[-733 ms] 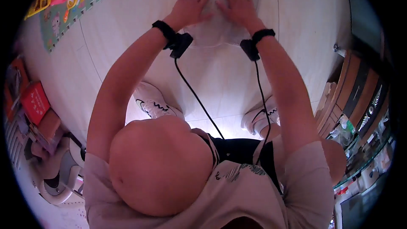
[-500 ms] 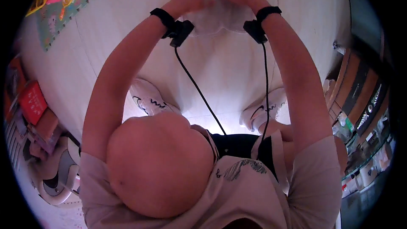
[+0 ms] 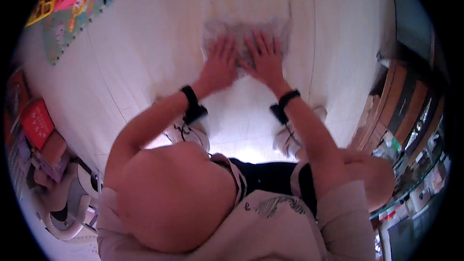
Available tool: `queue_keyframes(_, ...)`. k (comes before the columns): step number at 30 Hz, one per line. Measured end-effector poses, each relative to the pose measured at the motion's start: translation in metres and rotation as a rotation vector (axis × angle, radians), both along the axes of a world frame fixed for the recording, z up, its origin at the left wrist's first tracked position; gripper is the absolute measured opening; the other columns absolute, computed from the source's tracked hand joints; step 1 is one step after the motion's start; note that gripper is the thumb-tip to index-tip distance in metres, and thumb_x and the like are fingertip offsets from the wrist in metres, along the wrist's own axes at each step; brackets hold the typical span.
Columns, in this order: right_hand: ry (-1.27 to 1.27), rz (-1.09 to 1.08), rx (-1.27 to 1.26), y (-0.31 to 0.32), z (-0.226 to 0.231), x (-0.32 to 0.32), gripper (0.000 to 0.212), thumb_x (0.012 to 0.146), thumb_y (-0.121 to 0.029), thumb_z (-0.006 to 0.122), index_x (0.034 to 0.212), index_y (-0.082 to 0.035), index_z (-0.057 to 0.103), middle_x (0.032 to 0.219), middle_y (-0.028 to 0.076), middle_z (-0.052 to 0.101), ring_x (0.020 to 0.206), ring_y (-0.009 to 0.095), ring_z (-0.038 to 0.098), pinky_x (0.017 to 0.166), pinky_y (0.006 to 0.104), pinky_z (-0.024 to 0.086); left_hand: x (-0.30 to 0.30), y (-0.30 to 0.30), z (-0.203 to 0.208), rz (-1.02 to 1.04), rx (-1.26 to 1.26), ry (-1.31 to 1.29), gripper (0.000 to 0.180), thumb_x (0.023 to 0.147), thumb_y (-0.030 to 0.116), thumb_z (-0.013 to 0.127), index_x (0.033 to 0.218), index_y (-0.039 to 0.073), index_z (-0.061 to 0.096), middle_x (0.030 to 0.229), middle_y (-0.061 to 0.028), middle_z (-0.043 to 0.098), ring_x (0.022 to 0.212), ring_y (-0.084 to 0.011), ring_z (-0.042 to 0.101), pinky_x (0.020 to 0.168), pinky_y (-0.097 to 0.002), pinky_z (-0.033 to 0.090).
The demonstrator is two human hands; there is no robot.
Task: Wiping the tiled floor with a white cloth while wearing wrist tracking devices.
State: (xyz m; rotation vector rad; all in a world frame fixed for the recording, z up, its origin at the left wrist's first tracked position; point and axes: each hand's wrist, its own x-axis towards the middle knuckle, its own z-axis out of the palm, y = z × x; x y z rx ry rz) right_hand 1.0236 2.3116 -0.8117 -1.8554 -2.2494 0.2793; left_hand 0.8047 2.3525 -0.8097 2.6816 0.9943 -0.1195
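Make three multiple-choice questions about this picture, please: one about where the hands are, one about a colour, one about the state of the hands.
1. Where are both hands?
A. on a grey cloth on the floor
B. on a shelf
C. in a bucket

2. What colour are the bands on both wrists?
A. white
B. black
C. yellow

3. How are the hands?
A. closed in fists
B. open and flat
C. gripping a cup

Answers:
1 A: the left hand and the right hand press side by side on the grey cloth, which lies on the pale floor.
2 B: the left wrist band and the right wrist band are black.
3 B: the fingers are spread flat on the cloth.
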Motion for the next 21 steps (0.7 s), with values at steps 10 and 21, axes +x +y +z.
queue_keyframes(10,-0.109,-0.062,-0.023,0.137,0.002,-0.002,0.071,0.1,-0.049,0.062,0.165,-0.029,0.042,0.176,0.005,0.032,0.161,0.033,0.031,0.126,0.0674,0.022,0.023,0.124,-0.013,0.236,0.124,-0.391,0.061,0.105,0.041,0.058,0.157,0.01,0.05,0.168,-0.0208,0.039,0.156,-0.0422,0.033,0.125,-0.0634,0.025)
queue_keyframes(21,-0.164,-0.069,0.148,0.237,-0.027,-0.042,0.074,0.102,-0.06,0.053,0.167,-0.028,0.04,0.176,0.008,0.031,0.163,0.032,0.027,0.126,0.0698,0.016,-0.013,0.201,-0.025,0.363,0.265,-0.441,0.054,0.105,0.031,0.057,0.156,0.014,0.053,0.166,-0.014,0.046,0.153,-0.0331,0.042,0.126,-0.0533,0.031)
